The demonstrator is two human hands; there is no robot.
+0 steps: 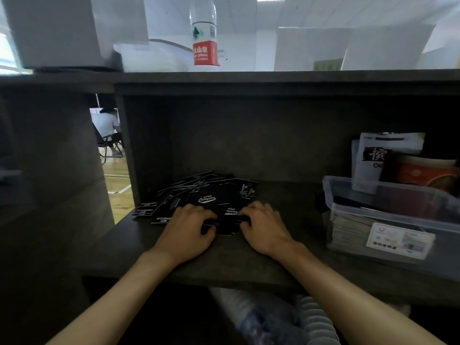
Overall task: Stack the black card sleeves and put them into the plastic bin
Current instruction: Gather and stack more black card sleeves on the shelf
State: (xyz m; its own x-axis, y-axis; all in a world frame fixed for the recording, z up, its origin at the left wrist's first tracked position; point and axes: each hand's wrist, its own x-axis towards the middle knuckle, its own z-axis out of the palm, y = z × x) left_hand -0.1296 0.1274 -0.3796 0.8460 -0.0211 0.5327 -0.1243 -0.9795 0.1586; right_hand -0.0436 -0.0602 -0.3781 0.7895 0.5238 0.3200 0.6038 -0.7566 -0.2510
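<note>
— How many hands?
— Two. The left hand [189, 229] and right hand [264, 227] both rest curled on one loose pile of sleeves [209, 195] on the counter [249, 265].
— Bins?
— One bin [388, 220], right of the pile, apart. One bottle [204, 33] above.

Black card sleeves [206, 195] scattered in loose heap, clear plastic bin [388, 220] right, seemingly part-filled

This looks like an office or shared work hall: a dark grey cubby-style desk surface [224, 260] with an upper shelf [273, 78], and a panelled ceiling [249, 18] above it. Through the gap at left, a wood floor [117, 185] shows, with a seated person [107, 125] working.
</note>
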